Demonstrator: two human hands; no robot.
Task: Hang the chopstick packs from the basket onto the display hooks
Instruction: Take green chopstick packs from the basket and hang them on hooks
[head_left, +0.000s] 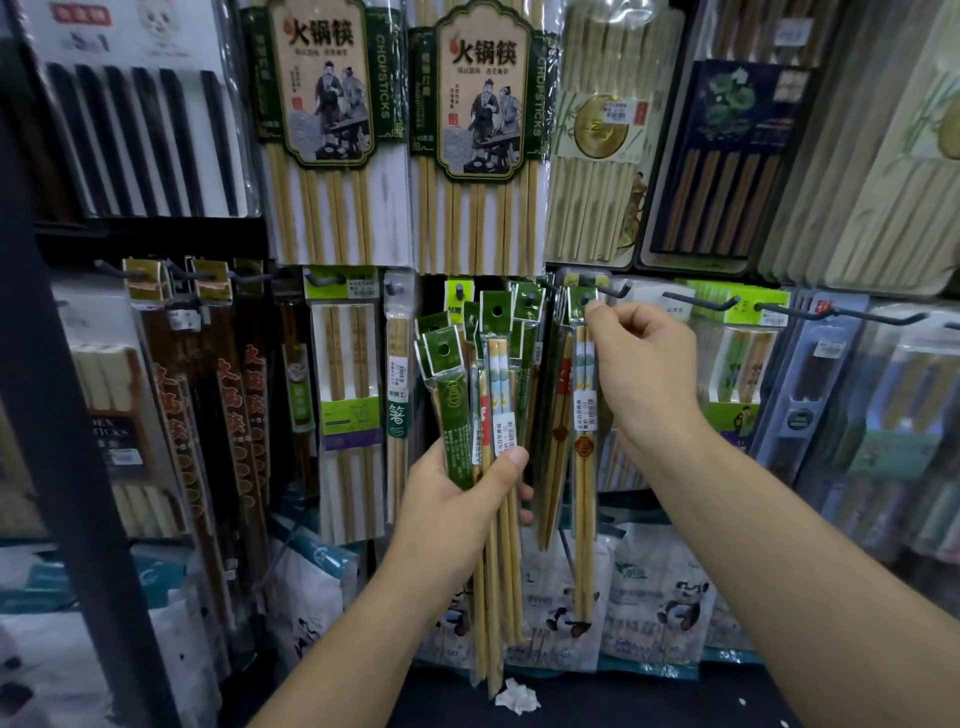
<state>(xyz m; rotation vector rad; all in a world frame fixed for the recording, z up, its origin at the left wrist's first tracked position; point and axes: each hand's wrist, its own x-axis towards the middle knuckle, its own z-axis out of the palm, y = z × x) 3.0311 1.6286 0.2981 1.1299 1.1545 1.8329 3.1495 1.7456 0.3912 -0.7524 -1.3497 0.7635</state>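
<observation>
**Chopstick packs held at the display hooks**

A bundle of chopstick packs (493, 405) is gripped upright in the left hand (452, 504), with the thumb pressed across the front over a white price label and the fingers curled round the back. The packs are slim clear plastic sleeves, each topped by a green card header with a round punched hole. Pale bamboo sticks are seen inside, some with painted blue and white tops.

One further pack (584, 426) is pinched by its green header in the curled fingertips of the right hand (641, 364), at the tip of a dark metal hook (587, 298). Whether the hole is fully threaded cannot be told. This pack hangs straight down, just beside the bundle.

More thin wire hooks (701, 301) are set along the same row to the right. Above, large glossy packs (322, 130) of long bamboo chopsticks are displayed.
</observation>
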